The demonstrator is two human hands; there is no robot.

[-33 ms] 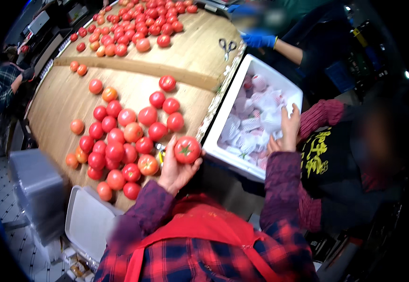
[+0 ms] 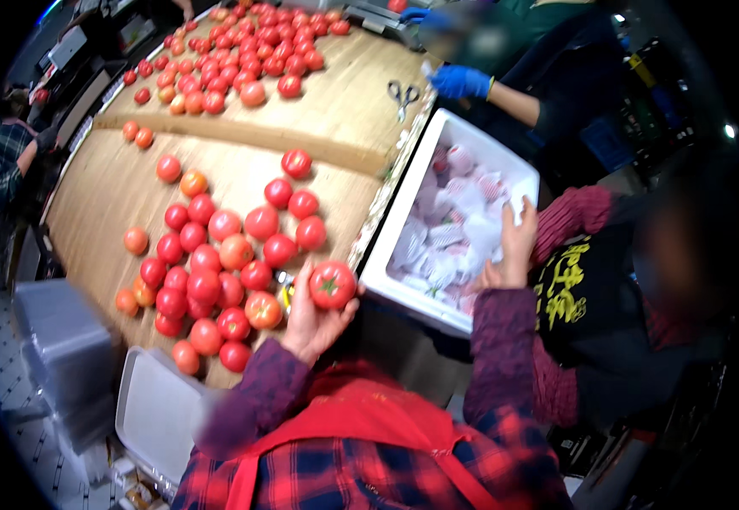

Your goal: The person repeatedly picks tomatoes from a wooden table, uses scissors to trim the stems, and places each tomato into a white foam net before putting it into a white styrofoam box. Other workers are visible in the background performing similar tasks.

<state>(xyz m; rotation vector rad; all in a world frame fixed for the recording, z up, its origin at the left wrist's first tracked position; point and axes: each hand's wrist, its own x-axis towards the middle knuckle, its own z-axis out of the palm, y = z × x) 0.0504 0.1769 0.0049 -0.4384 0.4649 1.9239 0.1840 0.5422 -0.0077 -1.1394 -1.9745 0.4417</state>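
A large red tomato [image 2: 333,285] with a green calyx rests in my left hand [image 2: 308,319], its fingers curved around it near the table's right edge. My right hand [image 2: 514,246] reaches over the right side of a white foam box [image 2: 378,276], thumb apart from the fingers, with no held thing visible. Inside the box lie several tomatoes in white foam nets [image 2: 467,200]; whether my fingertips touch a net, I cannot tell. Loose red and orange tomatoes [image 2: 204,286] spread over the wooden table [image 2: 89,204] left of my left hand.
A raised wooden strip [image 2: 242,134] divides the table; beyond it lie more tomatoes [image 2: 250,59] and scissors [image 2: 403,98]. A co-worker's blue glove [image 2: 461,82] is past the box, another person's knit sleeve [image 2: 569,221] right of it. Plastic containers [image 2: 63,340] stand lower left.
The whole view has shifted slightly. My right hand sits a little lower against the box. The tomato stays in my left hand.
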